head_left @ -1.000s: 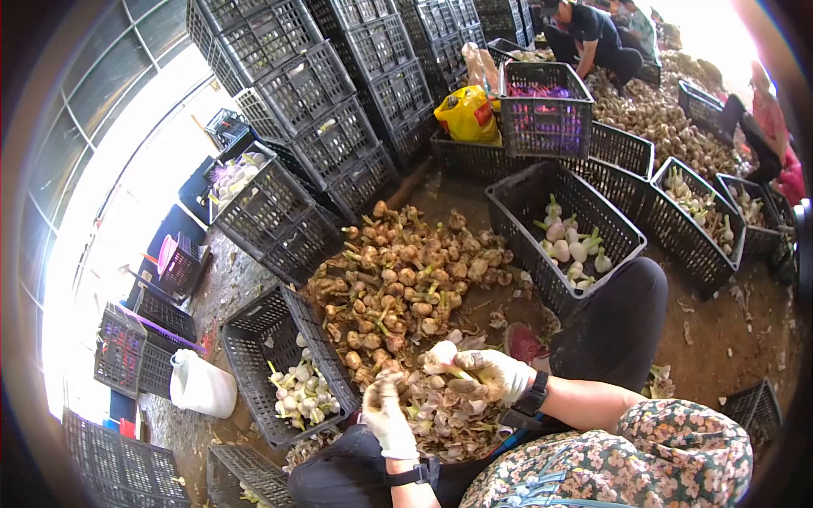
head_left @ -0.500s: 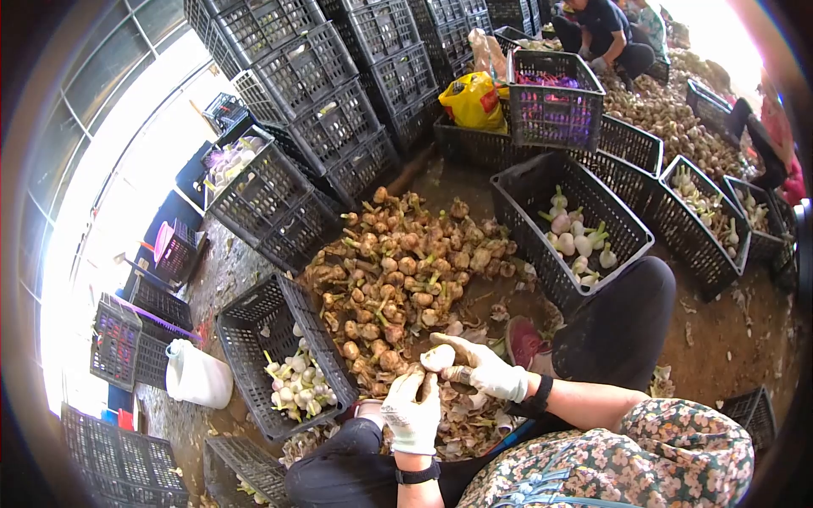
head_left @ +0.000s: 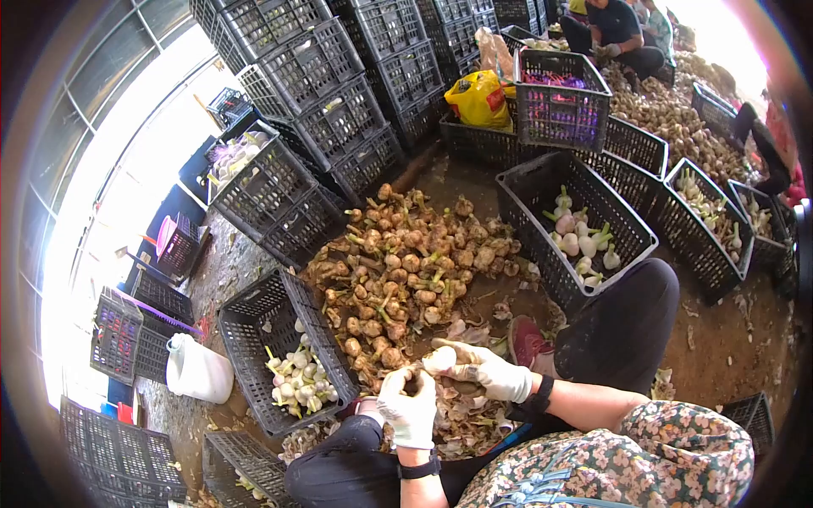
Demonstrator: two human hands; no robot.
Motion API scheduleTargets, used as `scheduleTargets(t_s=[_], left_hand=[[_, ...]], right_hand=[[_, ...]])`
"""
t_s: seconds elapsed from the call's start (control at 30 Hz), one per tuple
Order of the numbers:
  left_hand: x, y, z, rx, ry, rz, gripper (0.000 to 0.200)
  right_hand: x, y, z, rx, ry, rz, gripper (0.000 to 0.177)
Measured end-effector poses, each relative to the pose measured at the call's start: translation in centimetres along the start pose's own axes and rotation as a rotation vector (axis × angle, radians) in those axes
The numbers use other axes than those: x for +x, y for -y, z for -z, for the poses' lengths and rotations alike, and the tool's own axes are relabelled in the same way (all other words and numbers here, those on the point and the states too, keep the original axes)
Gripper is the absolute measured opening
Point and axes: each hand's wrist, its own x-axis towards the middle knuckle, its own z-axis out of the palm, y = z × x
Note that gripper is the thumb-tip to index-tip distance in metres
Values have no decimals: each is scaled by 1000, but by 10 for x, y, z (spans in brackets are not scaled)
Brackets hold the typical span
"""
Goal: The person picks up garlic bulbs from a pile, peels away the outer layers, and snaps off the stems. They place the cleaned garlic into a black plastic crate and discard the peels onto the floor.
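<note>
A pale, peeled garlic bulb (head_left: pixel 439 361) is gripped in the fingers of my gloved right hand (head_left: pixel 493 374). Just left of it, my gloved left hand (head_left: pixel 408 413) is curled, thumb and fingertips drawn together; anything pinched there is too small to make out. A small gap separates the left fingers from the bulb. Beyond both hands spreads a heap of brown, unpeeled garlic (head_left: pixel 415 262). Loose garlic skins (head_left: pixel 457 418) lie below the hands, between the legs.
A black crate (head_left: pixel 241 339) with white bulbs stands at left, another crate (head_left: pixel 517 190) with bulbs at right. Stacked crates (head_left: pixel 322 93) rise behind. A white jug (head_left: pixel 199 372) sits far left. Another person (head_left: pixel 622 34) crouches by a larger garlic heap (head_left: pixel 669 118).
My left fingers have come off the bulb and curled inward, slightly to the left. My right hand keeps hold of the bulb in nearly the same place. The camera view has shifted slightly.
</note>
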Motion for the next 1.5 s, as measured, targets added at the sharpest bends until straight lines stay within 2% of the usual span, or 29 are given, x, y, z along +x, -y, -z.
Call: scheduleTargets(t_s=[0.03, 0.1, 0.17, 0.23, 0.27, 0.3, 0.37, 0.4, 0.43, 0.5, 0.53, 0.57, 0.63, 0.67, 0.7, 0.73, 0.77, 0.83, 0.9, 0.97, 1.03, 1.1, 1.2, 1.3, 1.37, 1.4, 1.43, 1.47, 1.5], left_hand=[[2, 3, 0, -105, -7, 96, 10], [9, 2, 0, -353, -49, 183, 6], [12, 13, 8, -210, -54, 317, 10], [15, 61, -4, -138, -95, 516, 21], [14, 74, 1, -175, 49, 629, 30], [8, 74, 1, -176, 43, 631, 30], [-3, 64, -7, -669, 114, 464, 34], [-5, 44, -10, -852, 236, 536, 32], [-7, 28, -12, -1032, 362, 608, 30], [-19, 46, -13, -699, 449, 677, 30], [-24, 64, -16, -906, 324, 816, 27], [-22, 72, -14, -883, 145, 837, 23], [4, 104, 13, -1319, 174, 893, 33], [14, 106, 16, -1451, -160, 788, 37], [31, 87, 27, -1552, -500, 663, 41], [38, 81, 41, -1555, -540, 631, 46], [44, 82, 50, -1555, -584, 600, 51], [39, 105, 49, -1502, -606, 620, 53], [32, 110, 33, -1486, -517, 606, 50], [26, 105, 19, -1381, -465, 887, 40], [19, 109, 5, -1296, -346, 967, 34], [16, 101, -4, -1184, -321, 971, 30], [3, 115, -16, -1149, -300, 1011, 40], [-7, 132, -33, -1233, -217, 1054, 41], [-5, 126, -34, -1259, -168, 1079, 42], [1, 120, -33, -1416, -75, 1128, 43], [2, 114, -31, -1570, 26, 1170, 44], [-1, 111, -32, -1540, 12, 932, 45], [8, 84, -15, -1238, 55, 839, 45]], right_hand=[[1, -1, 2, -2, 0, 1, 60], [3, -4, 6, 281, 239, -138, 48], [0, -2, 7, 331, 227, -161, 42], [3, -10, 24, 584, 336, -245, 34], [5, -17, 33, 634, 330, -277, 32], [7, -15, 28, 631, 333, -282, 32], [12, 1, 6, 211, 16, -171, 34], [11, 9, -4, -107, -48, -203, 40], [12, 3, 7, -326, 39, -175, 50], [25, -28, 32, -396, 90, -148, 53], [34, -41, 46, -468, 143, -118, 57], [47, -49, 65, -470, 139, -126, 57], [68, -54, 84, -762, 54, -226, 40], [79, -52, 82, -729, -211, -355, 32], [95, -53, 91, -965, -314, -243, 33], [131, -111, 156, -1379, -459, 32, 34], [141, -61, 119, -1342, -408, -285, 38], [178, -60, 132, -1607, -406, -312, 44], [213, -71, 149, -1588, -382, -276, 49], [240, -88, 162, -1791, -382, -425, 53], [253, -78, 146, -1767, -391, -685, 54], [254, -85, 154, -1770, -421, -648, 51], [230, -76, 146, -1489, -516, -499, 49], [194, -95, 135, -1338, -566, -104, 48], [166, -91, 103, -1297, -343, 269, 51], [153, -93, 83, -1147, -320, 337, 50], [136, -80, 51, -1183, -291, 319, 52], [127, -78, 41, -926, -149, 267, 53], [119, -75, 33, -670, -10, 215, 55]])
